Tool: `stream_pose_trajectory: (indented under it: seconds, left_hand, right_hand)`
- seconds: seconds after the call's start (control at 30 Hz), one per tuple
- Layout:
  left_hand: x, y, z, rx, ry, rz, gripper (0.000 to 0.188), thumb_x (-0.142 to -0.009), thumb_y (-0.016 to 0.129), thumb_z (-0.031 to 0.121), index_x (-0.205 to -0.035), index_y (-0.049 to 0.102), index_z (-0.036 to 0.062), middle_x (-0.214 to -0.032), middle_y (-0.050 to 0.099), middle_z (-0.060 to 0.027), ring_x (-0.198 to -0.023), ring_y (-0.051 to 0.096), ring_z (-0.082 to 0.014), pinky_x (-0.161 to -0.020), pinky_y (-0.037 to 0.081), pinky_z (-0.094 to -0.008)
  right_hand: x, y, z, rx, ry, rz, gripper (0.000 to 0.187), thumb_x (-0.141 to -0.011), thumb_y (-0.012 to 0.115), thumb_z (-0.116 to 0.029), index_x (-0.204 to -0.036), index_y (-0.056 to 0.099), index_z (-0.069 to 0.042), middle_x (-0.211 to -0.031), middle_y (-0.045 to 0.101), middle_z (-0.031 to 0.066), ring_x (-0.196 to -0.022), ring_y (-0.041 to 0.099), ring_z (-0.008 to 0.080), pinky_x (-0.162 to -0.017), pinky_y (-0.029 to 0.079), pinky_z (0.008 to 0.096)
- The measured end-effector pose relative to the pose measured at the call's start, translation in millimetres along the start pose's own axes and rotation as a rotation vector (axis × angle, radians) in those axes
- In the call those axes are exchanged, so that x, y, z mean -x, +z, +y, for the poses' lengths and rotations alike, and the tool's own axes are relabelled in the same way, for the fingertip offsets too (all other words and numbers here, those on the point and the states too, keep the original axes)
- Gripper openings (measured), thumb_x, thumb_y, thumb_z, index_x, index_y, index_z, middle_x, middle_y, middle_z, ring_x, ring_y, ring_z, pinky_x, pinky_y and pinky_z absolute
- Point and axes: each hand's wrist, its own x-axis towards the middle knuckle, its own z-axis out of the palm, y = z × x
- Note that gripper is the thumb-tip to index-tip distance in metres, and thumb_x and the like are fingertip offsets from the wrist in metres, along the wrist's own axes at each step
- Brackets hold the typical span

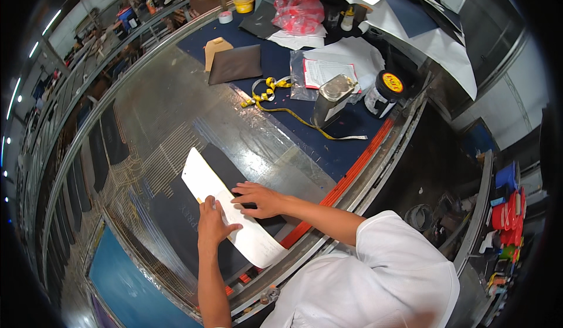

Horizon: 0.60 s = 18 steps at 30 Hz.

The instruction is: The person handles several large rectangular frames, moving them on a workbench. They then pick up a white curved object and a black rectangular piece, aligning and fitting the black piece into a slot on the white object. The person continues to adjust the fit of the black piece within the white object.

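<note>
A long white card template [201, 173] with one slanted end lies across dark sheet material [218, 155] on the metal tabletop. My left hand [213, 221] rests on the template near its middle, thumb apart from the fingers. By its fingertips shows a small yellowish bit, too small to name. My right hand [258, 199] lies over the template's right edge, fingers spread, partly on the dark sheet. Both hands seem to press the card down rather than grip it. Part of the dark sheet is hidden under the card and my arms.
Beyond the hands lie a yellow tape measure [293, 114], a metal can [334, 99], a black jar [382, 93], a brown leather piece [236, 65], papers in a plastic sleeve [328, 73] and a red-and-white plastic bag [298, 12]. Orange strips [366, 149] run along the table's right edge.
</note>
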Motion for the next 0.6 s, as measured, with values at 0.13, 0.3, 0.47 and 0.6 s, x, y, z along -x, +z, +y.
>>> stream_pose_trajectory:
  seconds: [0.13,0.3,0.47,0.6]
  left_hand:
    - [1,7,2,-0.052,0.015,0.03,0.102,-0.04,0.099,0.036,-0.116,0.058,-0.0177,-0.14,0.046,-0.0257,-0.123,0.049,-0.0407,-0.1,0.05,-0.0423]
    - [4,12,2,-0.063,-0.002,0.084,0.105,-0.038,0.098,0.035,-0.119,0.056,-0.0166,-0.135,0.049,-0.0223,-0.123,0.049,-0.038,-0.095,0.054,-0.0412]
    - [0,13,5,-0.088,-0.014,0.049,0.104,-0.037,0.099,0.035,-0.117,0.057,-0.0169,-0.132,0.05,-0.0219,-0.118,0.052,-0.0371,-0.094,0.055,-0.0409]
    - [-2,15,3,-0.064,-0.022,0.05,0.098,-0.035,0.098,0.038,-0.108,0.06,-0.0157,-0.128,0.052,-0.0221,-0.118,0.053,-0.0394,-0.099,0.05,-0.0434]
  right_hand:
    - [42,-30,-2,0.02,0.166,0.1,0.033,-0.089,0.07,-0.027,-0.118,0.072,-0.011,-0.137,0.062,0.0164,-0.135,0.05,0.0351,-0.114,0.037,0.0455]
    - [88,-54,-7,0.03,0.292,0.191,0.025,-0.09,0.07,-0.023,-0.11,0.075,-0.009,-0.124,0.069,0.0135,-0.127,0.057,0.0333,-0.111,0.041,0.0439]
    - [112,-56,-13,0.032,0.323,0.201,0.024,-0.09,0.07,-0.021,-0.11,0.075,-0.008,-0.124,0.069,0.0131,-0.128,0.056,0.0338,-0.11,0.041,0.0435]
    - [116,-52,-17,0.056,0.309,0.196,0.025,-0.089,0.07,-0.019,-0.111,0.074,-0.008,-0.129,0.066,0.0146,-0.13,0.055,0.0342,-0.11,0.041,0.0444]
